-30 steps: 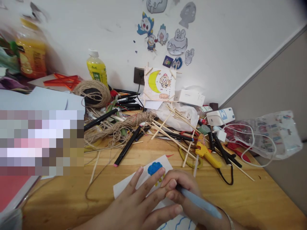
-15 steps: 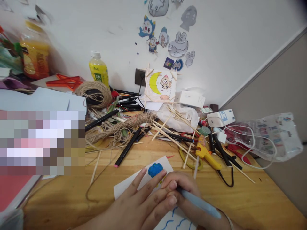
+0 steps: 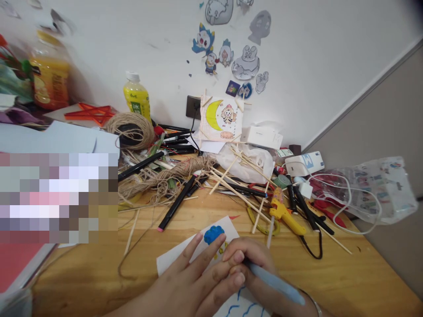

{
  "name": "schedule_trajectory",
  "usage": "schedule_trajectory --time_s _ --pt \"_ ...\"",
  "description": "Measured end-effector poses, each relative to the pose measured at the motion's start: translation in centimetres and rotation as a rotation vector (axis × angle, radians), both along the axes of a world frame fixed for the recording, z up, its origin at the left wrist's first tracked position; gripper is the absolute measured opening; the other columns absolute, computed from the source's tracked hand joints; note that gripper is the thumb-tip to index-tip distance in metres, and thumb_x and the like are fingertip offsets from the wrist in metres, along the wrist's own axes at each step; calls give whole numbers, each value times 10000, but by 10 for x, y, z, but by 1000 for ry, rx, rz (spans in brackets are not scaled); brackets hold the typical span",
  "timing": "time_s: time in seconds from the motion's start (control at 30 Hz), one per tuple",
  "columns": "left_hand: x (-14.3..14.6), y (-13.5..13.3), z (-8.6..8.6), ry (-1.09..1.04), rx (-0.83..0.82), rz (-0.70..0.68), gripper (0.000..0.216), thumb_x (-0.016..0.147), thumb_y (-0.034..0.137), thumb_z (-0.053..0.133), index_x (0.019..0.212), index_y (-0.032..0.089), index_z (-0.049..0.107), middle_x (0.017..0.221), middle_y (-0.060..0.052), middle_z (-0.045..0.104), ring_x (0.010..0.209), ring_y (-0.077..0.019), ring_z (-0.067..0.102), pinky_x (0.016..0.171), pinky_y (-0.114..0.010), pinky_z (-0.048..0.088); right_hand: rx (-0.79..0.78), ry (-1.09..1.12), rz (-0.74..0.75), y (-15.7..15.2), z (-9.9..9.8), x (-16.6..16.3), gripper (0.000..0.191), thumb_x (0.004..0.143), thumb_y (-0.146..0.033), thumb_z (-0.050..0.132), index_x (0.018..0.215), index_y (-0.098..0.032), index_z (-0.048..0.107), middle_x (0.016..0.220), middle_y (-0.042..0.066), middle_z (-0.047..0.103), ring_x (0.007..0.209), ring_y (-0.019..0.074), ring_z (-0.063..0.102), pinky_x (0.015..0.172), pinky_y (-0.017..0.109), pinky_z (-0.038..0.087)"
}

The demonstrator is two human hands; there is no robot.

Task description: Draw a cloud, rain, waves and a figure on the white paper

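Note:
A sheet of white paper (image 3: pixel 172 259) lies on the wooden table, with a blue cloud (image 3: pixel 214 234), yellow stars and blue wavy lines drawn on it. My left hand (image 3: pixel 201 277) rests across the paper with its fingers spread. Beside it, my right hand (image 3: pixel 253 257) is closed around a light blue pen (image 3: pixel 276 281), and the fingertips of the two hands meet. The pen's tip is hidden behind my fingers. The pen slants down to the right over my wrist.
A yellow hot glue gun (image 3: pixel 284 214) lies right of the paper. Behind are black markers (image 3: pixel 177 202), thin wooden sticks (image 3: pixel 238 189) and twine (image 3: pixel 188 167). A framed moon drawing (image 3: pixel 214 116) leans on the wall. Bottles (image 3: pixel 137 97) stand at the back left. A white cable (image 3: pixel 348 193) curls at right.
The left hand's fingers have shifted very slightly, showing more of the yellow stars. The right hand keeps its hold on the pen, and the view has tilted a touch.

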State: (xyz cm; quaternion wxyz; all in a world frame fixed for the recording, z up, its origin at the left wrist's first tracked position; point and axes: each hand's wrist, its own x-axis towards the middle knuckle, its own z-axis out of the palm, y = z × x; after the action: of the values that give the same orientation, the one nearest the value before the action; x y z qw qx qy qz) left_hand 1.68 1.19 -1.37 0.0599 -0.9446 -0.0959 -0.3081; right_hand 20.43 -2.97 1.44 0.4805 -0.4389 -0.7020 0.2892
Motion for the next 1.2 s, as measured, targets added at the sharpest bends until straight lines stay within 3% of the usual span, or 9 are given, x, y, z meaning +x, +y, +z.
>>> schedule_trajectory --time_s 0.2,0.33,0.43,0.5,0.6,0.7,0.9,1.07,1.2 --pt "-3 -1 0 107 2 27 604 767 68 625 1329 236 483 1533 -24 314 1427 -345 163 1143 -577 67 -15 -19 35 4 1 1 359 947 -508 461 864 -213 648 715 22 691 625 148 642 597 227 512" --pt "-7 -3 5 157 -27 22 644 790 58 602 1375 254 416 1545 -37 283 1431 -316 175 1134 -574 168 100 -35 95 8 1 12 361 940 -530 458 1072 -242 633 820 39 690 684 168 634 625 259 513" --pt "-5 -3 6 205 -69 40 662 793 108 639 1398 217 392 1523 -90 321 1419 -308 222 1139 -552 188 123 63 -40 11 1 27 396 942 -548 432 1165 -268 602 870 46 659 686 174 601 633 291 506" --pt "-3 -1 4 237 -95 66 695 778 175 690 1406 182 394 1504 -120 352 1408 -334 242 1139 -547 196 187 137 -183 14 0 37 462 929 -601 385 1081 -248 642 862 64 635 769 213 601 690 346 507" --pt "-1 4 3 312 -170 96 722 777 290 728 1414 175 408 1493 -146 365 1398 -367 251 1126 -564 205 119 179 -296 20 -6 45 583 921 -652 299 923 -210 679 673 37 586 619 197 566 583 324 493" --pt "-3 8 5 363 -261 85 661 803 356 706 1396 209 455 1494 -134 368 1393 -361 266 1128 -566 193 -22 172 -218 26 -12 45 647 899 -701 289 831 -184 672 649 36 597 553 173 555 491 278 472" --pt "-8 12 10 444 -397 100 608 842 313 639 1412 238 442 1493 -130 369 1365 -350 331 1101 -558 268 -61 -38 -107 29 -14 39 369 851 -547 596 808 -190 678 763 59 688 743 193 640 675 298 513" --pt "-6 12 11 462 -449 107 648 839 276 616 1445 231 388 1523 -144 297 1385 -367 281 1089 -573 276 -129 -69 -188 29 -23 32 399 825 -514 623 611 -182 564 556 -4 581 503 123 517 474 225 415" --pt "-6 10 13 431 -450 114 687 823 270 630 1456 240 364 1546 -146 237 1399 -391 226 1090 -596 246 -101 -189 -131 34 -29 26 431 862 -451 563 528 -190 483 479 -28 511 441 99 447 424 205 346"
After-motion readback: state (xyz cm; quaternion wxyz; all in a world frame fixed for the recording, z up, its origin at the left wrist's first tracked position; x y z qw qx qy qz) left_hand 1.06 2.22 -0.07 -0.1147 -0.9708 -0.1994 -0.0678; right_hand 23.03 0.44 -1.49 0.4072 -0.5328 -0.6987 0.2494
